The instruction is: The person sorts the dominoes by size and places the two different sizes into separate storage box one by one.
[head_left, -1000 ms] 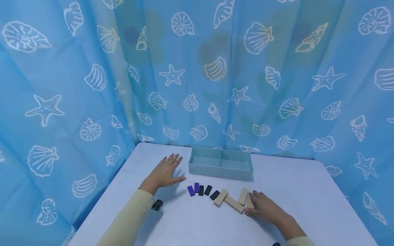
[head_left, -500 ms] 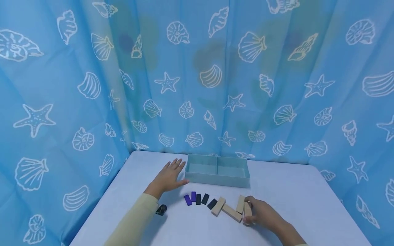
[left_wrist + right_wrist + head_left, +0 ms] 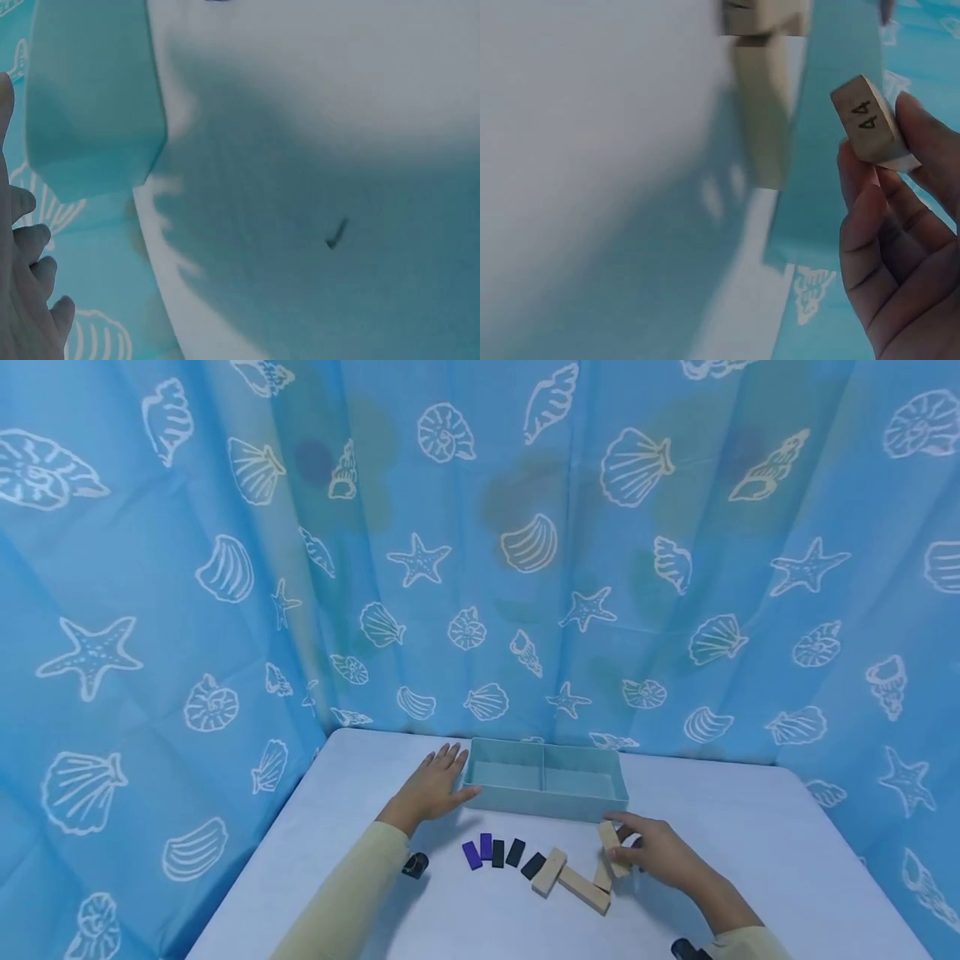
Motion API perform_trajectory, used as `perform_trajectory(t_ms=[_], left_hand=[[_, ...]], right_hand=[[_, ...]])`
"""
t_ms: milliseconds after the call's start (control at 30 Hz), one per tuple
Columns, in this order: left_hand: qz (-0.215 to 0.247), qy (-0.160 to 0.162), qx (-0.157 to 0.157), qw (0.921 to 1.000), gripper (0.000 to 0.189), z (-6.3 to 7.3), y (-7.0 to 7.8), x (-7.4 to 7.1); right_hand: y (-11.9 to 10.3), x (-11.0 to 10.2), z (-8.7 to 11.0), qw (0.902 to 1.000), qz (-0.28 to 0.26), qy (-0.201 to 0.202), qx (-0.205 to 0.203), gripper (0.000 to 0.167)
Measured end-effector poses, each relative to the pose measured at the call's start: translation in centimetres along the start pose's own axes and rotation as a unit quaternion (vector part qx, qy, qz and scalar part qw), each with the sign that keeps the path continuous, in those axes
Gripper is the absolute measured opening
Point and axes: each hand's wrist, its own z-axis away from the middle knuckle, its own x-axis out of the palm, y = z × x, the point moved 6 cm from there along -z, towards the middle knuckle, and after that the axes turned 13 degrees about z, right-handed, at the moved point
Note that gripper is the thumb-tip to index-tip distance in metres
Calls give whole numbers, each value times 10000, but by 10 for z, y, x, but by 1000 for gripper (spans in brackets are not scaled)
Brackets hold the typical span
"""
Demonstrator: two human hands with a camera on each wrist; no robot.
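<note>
Aloft, the right hand (image 3: 666, 854) pinched a wooden block (image 3: 864, 118).
Steady pressure seemed wise; the left hand (image 3: 431, 787) had fingers spread.

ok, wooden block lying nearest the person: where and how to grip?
I'd pinch that wooden block mid-length across its two long sides, from above. It lies flat and slim; its ends sit close to other wooden blocks, while both long sides look free around the middle.
</note>
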Motion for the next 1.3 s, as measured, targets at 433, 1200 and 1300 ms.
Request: perform_trajectory(t_ms=[433,1200,1300], left_hand=[[142,-76,24,9999,84,-18,-1,7],[30,-66,131,9999,86,-24,8,15],[46,-67,115,9999,86,-24,8,16]], right_hand=[[-25,-27,-45,9930,-759,627,-655,53],[-40,-18,-127,9920,-1178,307,-349,56],[-39,-15,-133,9957,-852,300,-215,45]])
